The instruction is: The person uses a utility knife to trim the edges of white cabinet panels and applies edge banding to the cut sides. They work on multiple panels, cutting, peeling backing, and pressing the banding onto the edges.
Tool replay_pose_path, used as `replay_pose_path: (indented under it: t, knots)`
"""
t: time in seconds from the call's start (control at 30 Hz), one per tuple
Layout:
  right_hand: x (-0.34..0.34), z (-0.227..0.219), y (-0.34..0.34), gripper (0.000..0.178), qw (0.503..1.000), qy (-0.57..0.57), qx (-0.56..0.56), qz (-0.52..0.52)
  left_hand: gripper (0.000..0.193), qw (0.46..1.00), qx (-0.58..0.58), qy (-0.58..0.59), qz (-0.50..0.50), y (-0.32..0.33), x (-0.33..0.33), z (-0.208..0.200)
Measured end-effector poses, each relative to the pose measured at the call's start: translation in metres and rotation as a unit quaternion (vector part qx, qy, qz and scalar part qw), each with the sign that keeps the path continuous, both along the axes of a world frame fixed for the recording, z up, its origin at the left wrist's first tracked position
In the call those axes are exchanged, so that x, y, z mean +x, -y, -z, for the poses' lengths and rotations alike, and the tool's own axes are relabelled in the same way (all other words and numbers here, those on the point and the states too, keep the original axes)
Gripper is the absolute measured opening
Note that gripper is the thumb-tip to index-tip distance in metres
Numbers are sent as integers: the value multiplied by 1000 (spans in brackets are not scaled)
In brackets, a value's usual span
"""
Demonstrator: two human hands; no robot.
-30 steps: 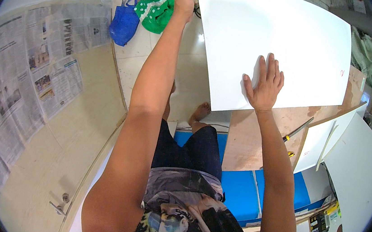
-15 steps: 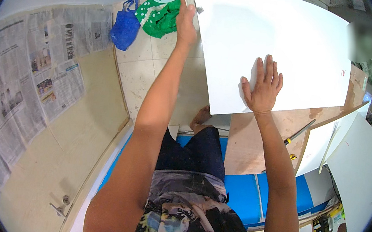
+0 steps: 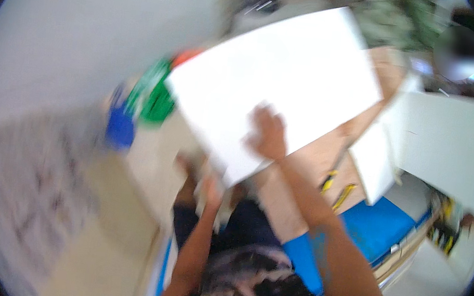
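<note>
A large white board (image 3: 291, 67) lies tilted across the middle, over a brown wooden sheet (image 3: 298, 172). My right hand (image 3: 270, 134) rests flat on it near its front edge, fingers stretched out and smeared by motion. Low by the board's near left corner, my left hand (image 3: 211, 188) is closed round a pale block at the left edge. Blur hides the block's outline and whether it touches the board.
Two yellow-and-black hand tools, a slim one (image 3: 329, 181) and a cutter-like one (image 3: 344, 197), lie on the wooden sheet. More white panels (image 3: 450, 150) stand at right, above a blue surface (image 3: 382, 227). Green (image 3: 158, 102) and blue (image 3: 119, 127) bags sit at left near a newspaper-covered wall (image 3: 26, 178).
The view has turned and blurred. My left hand has come down the board's left edge from the far corner to the near one. My right hand stays on the board.
</note>
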State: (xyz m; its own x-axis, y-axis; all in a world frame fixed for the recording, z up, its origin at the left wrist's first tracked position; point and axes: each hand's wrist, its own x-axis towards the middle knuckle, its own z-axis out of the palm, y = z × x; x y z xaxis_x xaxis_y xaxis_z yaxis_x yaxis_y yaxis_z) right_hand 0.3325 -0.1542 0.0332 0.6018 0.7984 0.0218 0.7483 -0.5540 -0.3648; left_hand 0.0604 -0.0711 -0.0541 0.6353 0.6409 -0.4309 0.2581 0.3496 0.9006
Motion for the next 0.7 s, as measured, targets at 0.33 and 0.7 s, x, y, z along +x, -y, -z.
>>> replay_pose_path:
  t: [0.33, 0.7]
  knots:
    - [-48, -62, -15, 69, 1000, -14, -23, 9, 46, 953, -238, 151, -111, -213, 25, -141]
    - [-298, -19, -59, 56, 663, -203, 28, 720, 39, 961, -255, 28, 104, -325, 151, -105]
